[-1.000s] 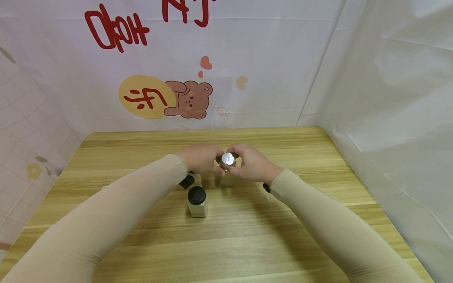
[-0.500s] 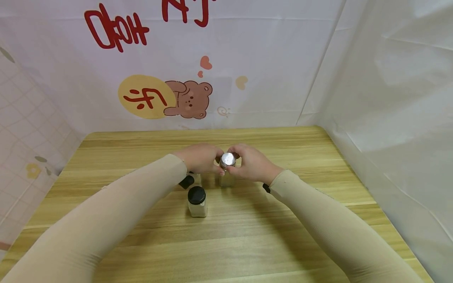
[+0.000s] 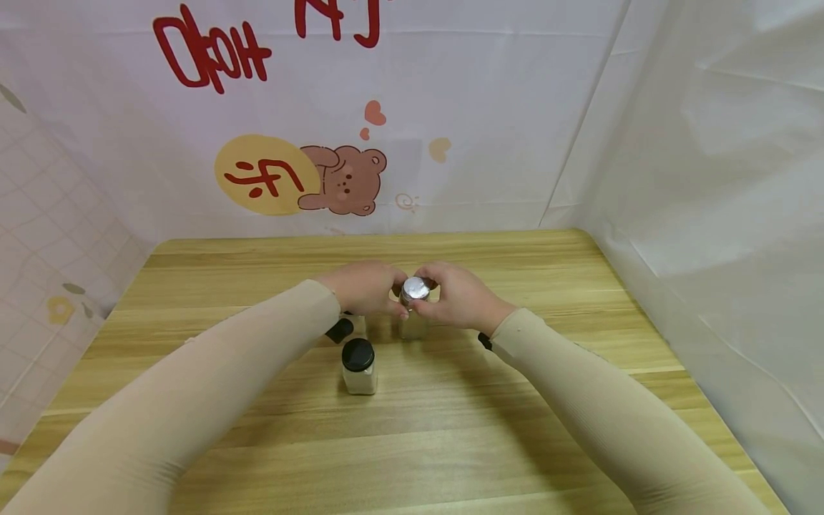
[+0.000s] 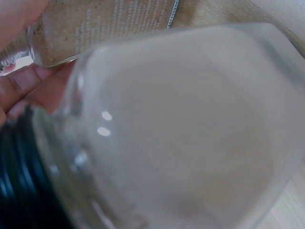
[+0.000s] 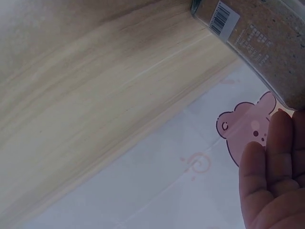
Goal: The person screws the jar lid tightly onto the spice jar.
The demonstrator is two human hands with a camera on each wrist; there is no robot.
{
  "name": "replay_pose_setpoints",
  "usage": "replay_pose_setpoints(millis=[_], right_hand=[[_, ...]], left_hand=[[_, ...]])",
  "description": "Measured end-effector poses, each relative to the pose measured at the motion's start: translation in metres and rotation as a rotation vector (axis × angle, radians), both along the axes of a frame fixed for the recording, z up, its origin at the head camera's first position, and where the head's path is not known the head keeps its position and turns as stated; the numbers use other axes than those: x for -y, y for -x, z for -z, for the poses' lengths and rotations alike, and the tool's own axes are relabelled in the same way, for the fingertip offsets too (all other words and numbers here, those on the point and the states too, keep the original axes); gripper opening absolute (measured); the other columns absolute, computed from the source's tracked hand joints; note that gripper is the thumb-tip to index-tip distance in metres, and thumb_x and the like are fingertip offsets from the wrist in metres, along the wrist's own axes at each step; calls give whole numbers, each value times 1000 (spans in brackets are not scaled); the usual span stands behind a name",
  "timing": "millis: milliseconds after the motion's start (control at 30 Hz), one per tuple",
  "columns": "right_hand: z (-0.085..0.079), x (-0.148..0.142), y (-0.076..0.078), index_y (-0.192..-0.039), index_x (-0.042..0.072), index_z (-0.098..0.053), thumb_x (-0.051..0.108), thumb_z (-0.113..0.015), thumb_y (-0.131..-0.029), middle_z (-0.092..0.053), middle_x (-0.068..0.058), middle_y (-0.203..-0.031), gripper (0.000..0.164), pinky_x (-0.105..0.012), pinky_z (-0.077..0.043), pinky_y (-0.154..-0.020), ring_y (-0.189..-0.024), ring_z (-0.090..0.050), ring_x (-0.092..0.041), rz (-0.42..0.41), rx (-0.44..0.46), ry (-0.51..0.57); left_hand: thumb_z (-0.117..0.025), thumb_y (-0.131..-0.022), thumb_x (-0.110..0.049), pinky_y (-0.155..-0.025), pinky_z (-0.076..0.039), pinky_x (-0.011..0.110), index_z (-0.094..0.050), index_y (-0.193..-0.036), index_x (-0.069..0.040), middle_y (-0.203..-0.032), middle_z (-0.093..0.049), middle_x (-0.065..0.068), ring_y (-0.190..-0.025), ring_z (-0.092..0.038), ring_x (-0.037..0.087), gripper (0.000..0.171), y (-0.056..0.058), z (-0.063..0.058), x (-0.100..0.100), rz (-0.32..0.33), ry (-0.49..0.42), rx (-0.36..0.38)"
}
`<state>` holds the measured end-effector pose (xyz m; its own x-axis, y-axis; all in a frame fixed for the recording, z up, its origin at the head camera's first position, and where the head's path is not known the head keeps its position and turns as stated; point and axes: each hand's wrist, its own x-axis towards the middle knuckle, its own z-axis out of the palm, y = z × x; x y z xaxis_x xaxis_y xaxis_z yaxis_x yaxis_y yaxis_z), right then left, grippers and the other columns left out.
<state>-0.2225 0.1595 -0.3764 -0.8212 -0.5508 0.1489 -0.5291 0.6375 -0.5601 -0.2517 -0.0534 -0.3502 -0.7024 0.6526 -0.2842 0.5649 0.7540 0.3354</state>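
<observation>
A glass seasoning jar (image 3: 413, 328) with a shiny silver top stands upright on the table, between both hands. My left hand (image 3: 368, 287) grips its upper part from the left, thumb in front and fingers behind. From the right, my right hand (image 3: 465, 297) pinches the neck just under the silver top. Brownish contents and printed text show on this jar (image 4: 102, 26) in the left wrist view; a barcode label (image 5: 224, 21) shows in the right wrist view. Several right fingers (image 5: 279, 157) extend beyond the jar's base there. The sleeves hide no part of the top.
A black-lidded jar (image 3: 360, 379) of pale contents stands in front, left of the gripped jar. Another jar with a black lid (image 3: 340, 330) is partly hidden under the left wrist. The wooden table (image 3: 412, 443) meets a printed wall sheet (image 3: 489, 179) at the back.
Both hands stay around the jar in almost the same place. The right thumb has slid slightly leftward across the front of the neck.
</observation>
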Motion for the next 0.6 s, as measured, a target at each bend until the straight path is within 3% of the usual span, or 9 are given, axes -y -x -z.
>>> replay_pose_setpoints(millis=[300, 600], right_hand=[[0, 1, 0, -108, 11, -71, 25, -81, -92, -73, 1, -104, 24, -37, -57, -89, -99, -68, -16, 25, -9, -26], [-1, 3, -3, -105, 11, -71, 27, -82, -91, -72, 1, -102, 24, -36, -57, -87, -97, -68, -16, 46, -12, -45]], left_hand=[[-79, -95, -43, -103, -53, 41, -71, -112, -25, -118, -71, -7, -112, -66, 15, 26, 0, -2, 0, 0, 2, 1], [-79, -95, -44, -97, -53, 39, -72, -112, -26, -111, -72, -10, -103, -65, 14, 26, 0, -1, 1, 11, -5, 14]])
